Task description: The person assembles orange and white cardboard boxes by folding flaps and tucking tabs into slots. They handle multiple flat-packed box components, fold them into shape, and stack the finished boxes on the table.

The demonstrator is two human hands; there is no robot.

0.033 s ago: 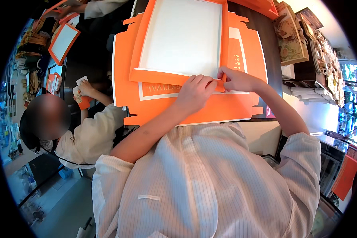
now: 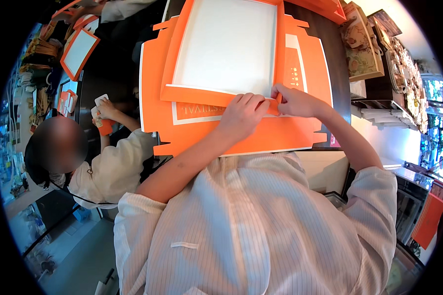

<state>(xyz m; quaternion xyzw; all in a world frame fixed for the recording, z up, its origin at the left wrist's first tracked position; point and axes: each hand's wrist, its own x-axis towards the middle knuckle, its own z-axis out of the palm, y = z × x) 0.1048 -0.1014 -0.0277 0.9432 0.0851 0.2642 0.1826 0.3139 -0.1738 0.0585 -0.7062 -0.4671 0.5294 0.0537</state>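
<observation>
A shallow orange cardboard box (image 2: 225,46) with a white inside lies in front of me, its walls standing up. It rests on a flat, unfolded orange cardboard sheet (image 2: 192,140) with notched tabs and a white-bordered print. At the box's near right corner, my left hand (image 2: 242,114) has its fingers curled over the near wall. My right hand (image 2: 299,102) pinches the same corner from the right, index finger bent over the side wall. The fingertips of both hands nearly meet there, so the corner fold is partly hidden.
To my left a co-worker (image 2: 113,162) handles small white and orange pieces (image 2: 101,112). Another orange box (image 2: 79,53) with a white inside stands beyond. More orange cardboard (image 2: 317,9) is at the far right of the dark table (image 2: 340,98). Patterned boxes (image 2: 362,44) stand on the right.
</observation>
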